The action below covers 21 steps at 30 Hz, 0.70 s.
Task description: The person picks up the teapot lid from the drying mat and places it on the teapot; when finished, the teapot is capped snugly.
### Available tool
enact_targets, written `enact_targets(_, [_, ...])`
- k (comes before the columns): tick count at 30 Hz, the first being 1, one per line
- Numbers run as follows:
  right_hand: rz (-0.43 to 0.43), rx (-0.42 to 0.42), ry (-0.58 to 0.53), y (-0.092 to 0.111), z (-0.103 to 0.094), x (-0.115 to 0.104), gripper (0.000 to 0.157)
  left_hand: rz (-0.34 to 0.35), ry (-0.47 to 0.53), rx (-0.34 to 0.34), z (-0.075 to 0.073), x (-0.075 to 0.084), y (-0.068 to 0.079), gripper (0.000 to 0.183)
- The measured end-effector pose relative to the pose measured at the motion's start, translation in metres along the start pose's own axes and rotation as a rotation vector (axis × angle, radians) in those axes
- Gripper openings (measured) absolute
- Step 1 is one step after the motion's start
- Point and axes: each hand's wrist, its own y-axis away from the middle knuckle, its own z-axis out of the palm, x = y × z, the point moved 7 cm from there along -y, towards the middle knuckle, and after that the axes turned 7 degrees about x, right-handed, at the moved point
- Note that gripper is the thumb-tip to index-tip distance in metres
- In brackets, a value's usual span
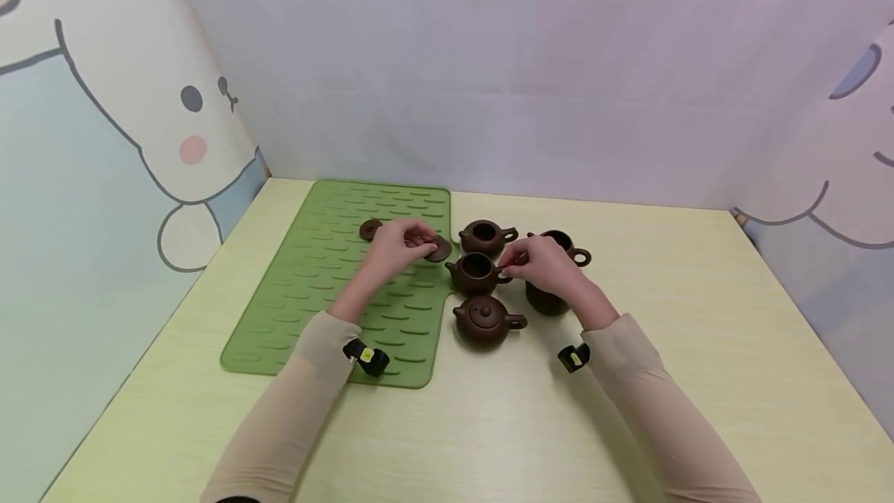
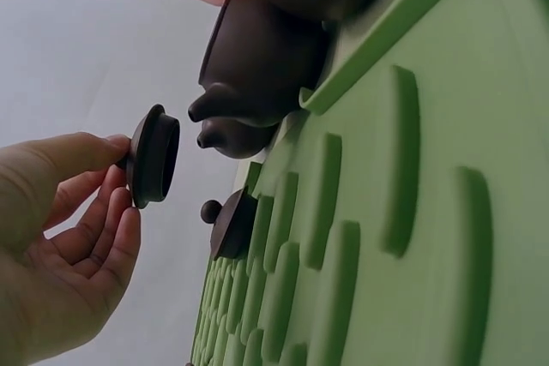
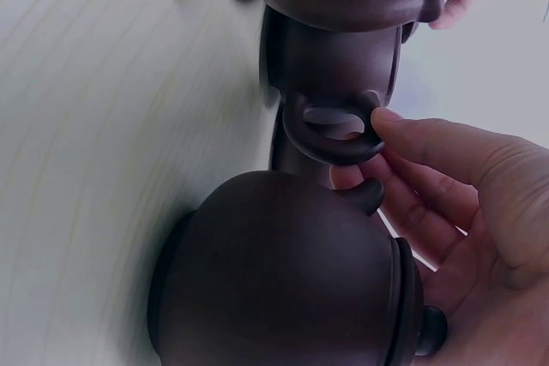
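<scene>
My left hand (image 1: 400, 245) pinches a dark brown teapot lid (image 2: 154, 160) by its knob, above the mat's right part. The lid is tilted in the left wrist view, its inner rim showing. My right hand (image 1: 545, 262) pinches the loop handle (image 3: 334, 147) of a small brown open teapot (image 1: 475, 274) between thumb and fingers. That teapot stands on the table beside the mat, its spout toward the left. Under my right hand is a lidded teapot (image 3: 283, 272), partly hidden in the head view. A second lid (image 2: 232, 222) lies on the mat, knob up.
A green ridged mat (image 1: 279, 309) covers the table's left part. Around the gripped teapot stand an open teapot (image 1: 482, 237) behind, a lidded teapot (image 1: 484, 320) in front and another open teapot (image 1: 562, 241) at the back right. A pale wall (image 1: 489, 99) rises behind the table.
</scene>
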Motion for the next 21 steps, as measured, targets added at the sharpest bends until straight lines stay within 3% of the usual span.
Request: enact_targets(21, [-0.013, 0.004, -0.008, 0.000, 0.000, -0.001, 0.005, 0.050, 0.013, -0.046, 0.030, 0.022, -0.005, 0.020])
